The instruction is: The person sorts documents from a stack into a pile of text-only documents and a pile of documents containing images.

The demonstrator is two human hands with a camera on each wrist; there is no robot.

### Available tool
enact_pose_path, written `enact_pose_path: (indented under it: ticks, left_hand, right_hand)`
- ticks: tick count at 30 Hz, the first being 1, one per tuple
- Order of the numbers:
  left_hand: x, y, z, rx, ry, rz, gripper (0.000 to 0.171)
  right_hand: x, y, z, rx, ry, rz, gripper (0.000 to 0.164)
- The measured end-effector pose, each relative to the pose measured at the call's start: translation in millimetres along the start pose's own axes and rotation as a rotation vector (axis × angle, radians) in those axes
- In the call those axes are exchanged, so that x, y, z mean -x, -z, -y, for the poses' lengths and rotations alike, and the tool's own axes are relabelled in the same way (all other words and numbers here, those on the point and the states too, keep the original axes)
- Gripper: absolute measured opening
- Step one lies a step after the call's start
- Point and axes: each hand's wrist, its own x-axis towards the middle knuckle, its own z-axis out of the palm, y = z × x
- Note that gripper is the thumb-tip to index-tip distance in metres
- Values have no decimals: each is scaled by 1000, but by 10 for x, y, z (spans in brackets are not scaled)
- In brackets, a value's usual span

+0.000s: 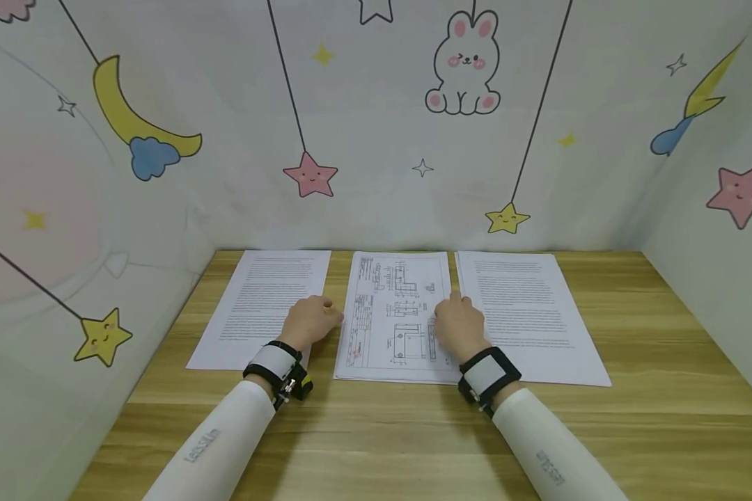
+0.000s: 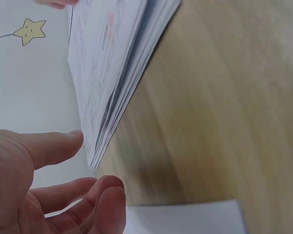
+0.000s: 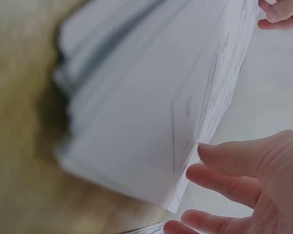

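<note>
A stack of printed drawing sheets [image 1: 388,348] lies on the wooden table between both hands. Beside its left edge is my left hand [image 1: 311,321], above the right part of the left text sheet [image 1: 269,292]. In the left wrist view its thumb [image 2: 56,146] points at the stack's edge, apart from the loosely bent fingers [image 2: 110,204]. My right hand [image 1: 460,325] is at the stack's right edge, between it and the right text sheets [image 1: 526,313]. The right wrist view has its thumb and forefinger tips against the stack's side, where the layered sheets [image 3: 136,112] fan slightly.
Pale walls with cartoon stars, a moon and a rabbit [image 1: 464,66] stand behind and beside the table [image 1: 376,431]. Bare wood shows in front of the papers and at the right. Each wrist wears a strapped camera.
</note>
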Motion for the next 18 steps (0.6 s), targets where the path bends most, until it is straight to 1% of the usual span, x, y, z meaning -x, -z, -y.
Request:
enact_pose_path:
  ticks: [4,7,12,15,18]
  left_hand:
    - [24,145,83,17,-31,-38,49]
    - [40,265,176,22,-35,-50,49]
    - [71,475,385,-14,-22,-57,49]
    - [88,598,526,-37,-8,-69,50]
    - [102,703,675,-44,10,-85,51]
  right_hand:
    - [41,17,66,-50,9,-35,26]
    - [61,42,143,-79,37,-74,27]
    - [94,86,279,-76,88,-105,28]
    - [122,103,364,-67,112,-107,29]
    - [152,86,456,-55,161,-119,30]
